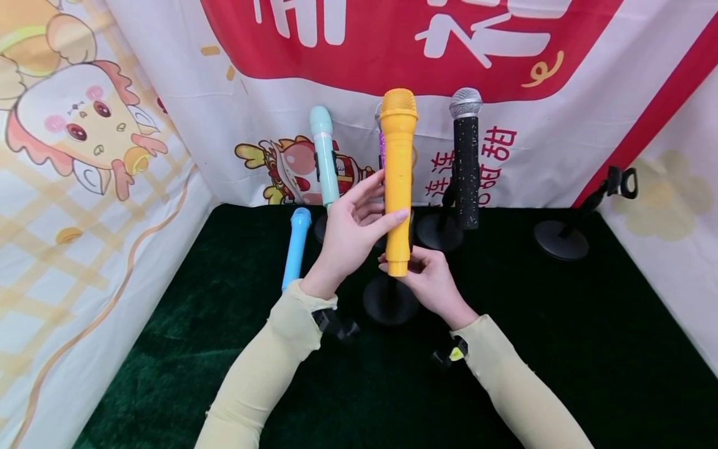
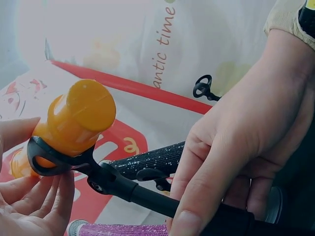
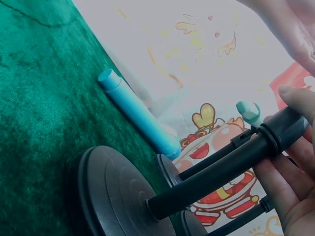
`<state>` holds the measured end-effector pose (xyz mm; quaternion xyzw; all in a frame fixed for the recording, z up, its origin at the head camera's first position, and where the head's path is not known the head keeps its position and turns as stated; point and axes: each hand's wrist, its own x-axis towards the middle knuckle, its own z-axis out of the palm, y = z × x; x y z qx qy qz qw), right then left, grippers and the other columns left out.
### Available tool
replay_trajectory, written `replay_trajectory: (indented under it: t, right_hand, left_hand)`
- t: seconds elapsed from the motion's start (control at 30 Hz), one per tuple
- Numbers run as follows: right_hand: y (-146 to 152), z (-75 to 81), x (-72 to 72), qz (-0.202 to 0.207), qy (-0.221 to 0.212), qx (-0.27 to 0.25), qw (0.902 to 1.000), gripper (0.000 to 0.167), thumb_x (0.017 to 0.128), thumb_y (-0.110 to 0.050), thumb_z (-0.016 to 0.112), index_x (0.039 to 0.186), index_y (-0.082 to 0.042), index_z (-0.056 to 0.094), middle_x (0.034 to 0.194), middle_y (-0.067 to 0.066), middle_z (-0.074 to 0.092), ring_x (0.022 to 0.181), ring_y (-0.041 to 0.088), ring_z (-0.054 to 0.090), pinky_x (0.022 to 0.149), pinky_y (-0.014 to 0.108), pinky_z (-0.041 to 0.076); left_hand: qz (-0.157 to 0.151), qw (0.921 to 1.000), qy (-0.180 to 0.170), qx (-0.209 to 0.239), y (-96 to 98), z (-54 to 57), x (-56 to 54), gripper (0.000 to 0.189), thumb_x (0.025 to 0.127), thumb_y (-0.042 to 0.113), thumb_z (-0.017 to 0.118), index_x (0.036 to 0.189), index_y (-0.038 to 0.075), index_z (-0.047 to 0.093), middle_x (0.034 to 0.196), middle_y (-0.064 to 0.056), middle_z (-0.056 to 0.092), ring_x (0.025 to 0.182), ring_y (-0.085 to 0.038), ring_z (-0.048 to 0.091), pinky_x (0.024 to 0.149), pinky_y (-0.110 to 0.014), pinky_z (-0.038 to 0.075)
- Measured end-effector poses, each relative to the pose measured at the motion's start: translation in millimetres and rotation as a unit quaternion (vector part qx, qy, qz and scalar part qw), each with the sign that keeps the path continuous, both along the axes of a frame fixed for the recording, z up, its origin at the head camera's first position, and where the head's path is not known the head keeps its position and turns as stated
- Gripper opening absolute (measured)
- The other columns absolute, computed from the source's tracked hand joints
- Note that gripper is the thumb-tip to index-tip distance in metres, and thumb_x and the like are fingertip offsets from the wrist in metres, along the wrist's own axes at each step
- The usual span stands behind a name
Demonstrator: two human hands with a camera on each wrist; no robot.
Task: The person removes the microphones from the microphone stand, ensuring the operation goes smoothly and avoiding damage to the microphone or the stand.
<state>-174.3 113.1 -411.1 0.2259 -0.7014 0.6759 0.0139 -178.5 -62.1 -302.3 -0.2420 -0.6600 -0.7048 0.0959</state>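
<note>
A yellow microphone (image 1: pixel 399 168) stands upright in front of me, its grille at the top. My left hand (image 1: pixel 352 232) holds its body, thumb across the near side and fingers behind. In the left wrist view, a black clip (image 2: pixel 61 169) curves around the microphone near its lower end. That clip tops a black stand whose round base (image 1: pixel 391 302) rests on the green cloth. Below the clip, my right hand (image 1: pixel 434 284) grips the stand's pole (image 3: pixel 211 177), with thumb and fingers wrapped around it in the right wrist view.
A blue microphone (image 1: pixel 296 246) lies on the green cloth (image 1: pixel 348 399) at left. Behind are a mint microphone (image 1: pixel 325 156), a purple one (image 1: pixel 382 149) mostly hidden, and a black speckled one (image 1: pixel 467 168) on a stand. Another stand (image 1: pixel 561 240) with a bare clip is at right. Printed cloth walls enclose the table.
</note>
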Motion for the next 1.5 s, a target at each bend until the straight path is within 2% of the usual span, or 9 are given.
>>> replay_trajectory:
  t: [0.17,0.33,0.5,0.67,0.83,1.17,1.37,1.5]
  right_hand:
    - [1.2,-3.6,-0.7,0.002,0.012,-0.004,0.9999,0.029,0.092,-0.011,0.078,0.119,-0.004,0.072,0.109,0.008,0.074,0.103,0.028,0.070,0.093,0.038,0.056]
    - [1.0,-2.7,-0.5,0.002,0.004,-0.005,1.0000,0.028,0.093,-0.005,0.076,0.120,-0.001,0.071,0.109,0.010,0.074,0.104,0.027,0.070,0.094,0.038,0.055]
    - [-1.1,9.1,5.5,0.001,-0.003,0.004,1.0000,0.027,0.093,0.000,0.074,0.119,0.006,0.070,0.108,0.011,0.074,0.103,0.027,0.071,0.093,0.036,0.056]
    - [-4.3,24.0,14.5,0.000,-0.001,0.001,1.0000,0.024,0.092,-0.001,0.075,0.115,0.006,0.071,0.107,0.013,0.074,0.101,0.027,0.071,0.091,0.035,0.056]
    - [-4.5,24.5,15.5,-0.005,0.002,0.000,1.0000,0.023,0.092,-0.001,0.075,0.113,0.006,0.071,0.106,0.014,0.074,0.101,0.026,0.071,0.091,0.035,0.057]
    - [-6.3,22.9,14.4,-0.008,0.004,0.006,0.9999,0.020,0.092,-0.002,0.075,0.112,0.004,0.073,0.104,0.011,0.075,0.099,0.026,0.072,0.091,0.036,0.057]
    - [-6.6,24.1,12.7,-0.017,0.004,0.012,0.9998,0.017,0.092,-0.004,0.076,0.108,0.003,0.074,0.102,0.010,0.075,0.098,0.025,0.072,0.090,0.035,0.057]
    - [-6.6,24.4,13.3,-0.021,-0.003,0.016,0.9997,0.015,0.092,-0.004,0.077,0.106,0.002,0.075,0.102,0.009,0.076,0.097,0.024,0.073,0.089,0.035,0.057]
  left_hand:
    - [-0.003,0.9999,0.008,0.010,1.4,0.4,-1.4,0.059,0.092,0.000,0.075,0.147,0.005,0.054,0.126,-0.010,0.066,0.101,-0.028,0.068,0.094,-0.041,0.055]
    - [-0.006,0.9999,0.009,0.012,2.2,1.7,-5.0,0.059,0.091,-0.001,0.075,0.146,0.004,0.054,0.125,-0.010,0.067,0.100,-0.028,0.069,0.093,-0.039,0.056]
    - [-0.006,0.9999,0.004,0.015,2.1,5.1,-8.5,0.059,0.092,-0.001,0.075,0.146,0.004,0.054,0.125,-0.010,0.066,0.100,-0.028,0.068,0.093,-0.040,0.056]
    - [-0.005,0.9998,0.003,0.020,2.7,9.0,-10.7,0.058,0.092,-0.001,0.075,0.146,0.005,0.055,0.126,-0.010,0.066,0.101,-0.028,0.068,0.094,-0.040,0.056]
    - [-0.003,0.9996,0.007,0.028,4.0,11.0,-13.4,0.059,0.092,-0.001,0.075,0.146,0.005,0.055,0.126,-0.010,0.066,0.101,-0.029,0.067,0.094,-0.040,0.056]
    - [0.044,0.9975,0.041,0.037,8.1,18.5,-19.8,0.058,0.092,0.003,0.076,0.147,0.010,0.056,0.129,-0.006,0.066,0.105,-0.024,0.067,0.094,-0.037,0.055]
    - [0.056,0.9942,0.069,0.061,9.6,32.2,-27.1,0.059,0.093,0.002,0.074,0.148,0.007,0.054,0.129,-0.008,0.067,0.104,-0.028,0.066,0.093,-0.039,0.055]
    - [0.070,0.9924,0.065,0.078,6.8,40.6,-30.4,0.060,0.093,0.002,0.074,0.149,0.005,0.051,0.130,-0.008,0.066,0.108,-0.027,0.065,0.095,-0.038,0.055]
